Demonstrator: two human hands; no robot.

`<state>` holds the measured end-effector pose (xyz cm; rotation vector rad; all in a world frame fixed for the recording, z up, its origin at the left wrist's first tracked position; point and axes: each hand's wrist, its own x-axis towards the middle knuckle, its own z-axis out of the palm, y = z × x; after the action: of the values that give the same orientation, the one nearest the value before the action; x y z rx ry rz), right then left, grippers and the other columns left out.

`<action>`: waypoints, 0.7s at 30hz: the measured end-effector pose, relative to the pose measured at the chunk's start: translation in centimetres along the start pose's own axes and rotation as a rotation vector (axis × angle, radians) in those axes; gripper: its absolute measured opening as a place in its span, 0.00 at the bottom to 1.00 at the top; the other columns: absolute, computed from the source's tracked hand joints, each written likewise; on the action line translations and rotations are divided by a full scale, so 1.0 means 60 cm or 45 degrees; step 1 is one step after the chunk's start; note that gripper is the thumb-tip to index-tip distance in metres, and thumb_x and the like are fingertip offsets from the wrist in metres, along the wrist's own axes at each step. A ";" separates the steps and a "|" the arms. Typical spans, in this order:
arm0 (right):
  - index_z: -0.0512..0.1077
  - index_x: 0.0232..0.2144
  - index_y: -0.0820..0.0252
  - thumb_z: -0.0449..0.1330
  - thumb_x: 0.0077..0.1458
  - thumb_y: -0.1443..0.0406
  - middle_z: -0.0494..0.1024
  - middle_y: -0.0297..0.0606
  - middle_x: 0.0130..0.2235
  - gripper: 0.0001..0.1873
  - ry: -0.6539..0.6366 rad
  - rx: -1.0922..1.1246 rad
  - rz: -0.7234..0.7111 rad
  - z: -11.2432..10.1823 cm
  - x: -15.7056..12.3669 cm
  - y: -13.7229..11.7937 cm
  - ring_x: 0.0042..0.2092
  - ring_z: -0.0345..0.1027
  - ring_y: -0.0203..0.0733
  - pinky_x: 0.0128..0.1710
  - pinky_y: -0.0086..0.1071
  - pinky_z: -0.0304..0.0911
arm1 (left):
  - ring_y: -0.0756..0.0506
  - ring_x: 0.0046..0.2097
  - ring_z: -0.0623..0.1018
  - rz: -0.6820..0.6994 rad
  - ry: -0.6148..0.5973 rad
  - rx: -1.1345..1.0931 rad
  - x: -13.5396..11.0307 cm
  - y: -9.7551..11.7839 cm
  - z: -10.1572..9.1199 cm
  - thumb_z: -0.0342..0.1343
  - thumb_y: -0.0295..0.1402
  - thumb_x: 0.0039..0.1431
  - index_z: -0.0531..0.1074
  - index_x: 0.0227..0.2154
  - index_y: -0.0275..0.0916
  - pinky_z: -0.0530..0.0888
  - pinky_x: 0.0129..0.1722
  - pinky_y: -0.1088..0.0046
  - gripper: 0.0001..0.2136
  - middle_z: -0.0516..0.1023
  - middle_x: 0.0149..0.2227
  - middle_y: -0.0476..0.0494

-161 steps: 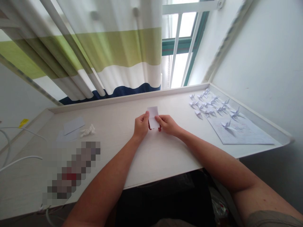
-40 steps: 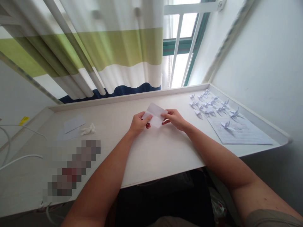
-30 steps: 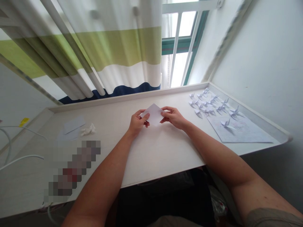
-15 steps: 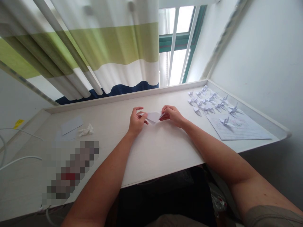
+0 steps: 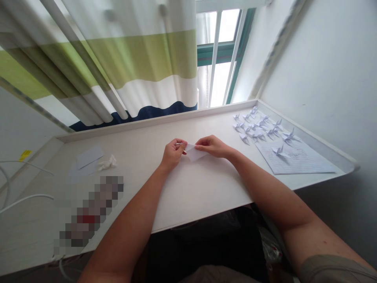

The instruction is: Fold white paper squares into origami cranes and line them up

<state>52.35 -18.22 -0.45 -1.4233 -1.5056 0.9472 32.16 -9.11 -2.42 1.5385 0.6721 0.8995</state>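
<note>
A small white paper (image 5: 194, 153) lies low over the middle of the white desk (image 5: 188, 184), folded to a point that hangs toward me. My left hand (image 5: 173, 152) pinches its left corner with curled fingers. My right hand (image 5: 212, 146) pinches the upper edge from the right, fingers pressed together. The two hands nearly meet above the fold.
Several small folded paper cranes (image 5: 259, 127) stand at the far right, one crane (image 5: 278, 150) on a lined sheet (image 5: 297, 162). White paper slips (image 5: 88, 157) and a crumpled scrap (image 5: 107, 162) lie at the left. White cables (image 5: 17, 196) run off the left edge. A striped curtain (image 5: 123, 63) hangs behind.
The paper was held up flat and open; the hands have since brought its sides together into a folded point and lowered it toward the desk. The hands have moved closer together.
</note>
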 end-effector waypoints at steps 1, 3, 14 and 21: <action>0.83 0.33 0.62 0.68 0.54 0.46 0.80 0.36 0.29 0.24 -0.002 0.012 0.003 0.000 0.001 0.001 0.29 0.66 0.36 0.29 0.31 0.57 | 0.49 0.28 0.77 -0.007 0.023 -0.033 0.000 0.000 0.001 0.72 0.53 0.50 0.75 0.34 0.37 0.76 0.33 0.71 0.23 0.80 0.25 0.49; 0.82 0.34 0.63 0.68 0.54 0.45 0.79 0.35 0.27 0.25 -0.022 0.042 0.009 -0.001 0.001 0.002 0.27 0.63 0.35 0.27 0.30 0.54 | 0.47 0.32 0.80 -0.014 0.064 -0.101 0.000 0.002 0.002 0.74 0.51 0.48 0.76 0.36 0.36 0.77 0.35 0.70 0.23 0.84 0.29 0.45; 0.82 0.33 0.61 0.71 0.51 0.44 0.80 0.35 0.29 0.25 0.013 0.221 -0.023 0.015 0.001 -0.002 0.30 0.67 0.36 0.30 0.31 0.59 | 0.47 0.35 0.81 0.083 0.073 -0.045 -0.010 0.008 0.024 0.72 0.46 0.53 0.73 0.41 0.39 0.74 0.32 0.74 0.21 0.86 0.40 0.40; 0.81 0.32 0.60 0.73 0.48 0.45 0.82 0.36 0.32 0.24 0.207 0.466 -0.017 0.027 0.006 0.001 0.33 0.72 0.39 0.34 0.32 0.65 | 0.49 0.32 0.77 -0.047 -0.082 0.000 -0.016 0.003 0.032 0.71 0.50 0.53 0.77 0.35 0.37 0.74 0.30 0.74 0.20 0.79 0.31 0.47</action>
<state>50.84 -17.80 -1.05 -1.1918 -1.1519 1.0132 33.24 -10.95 -2.44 1.5440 0.6516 0.8190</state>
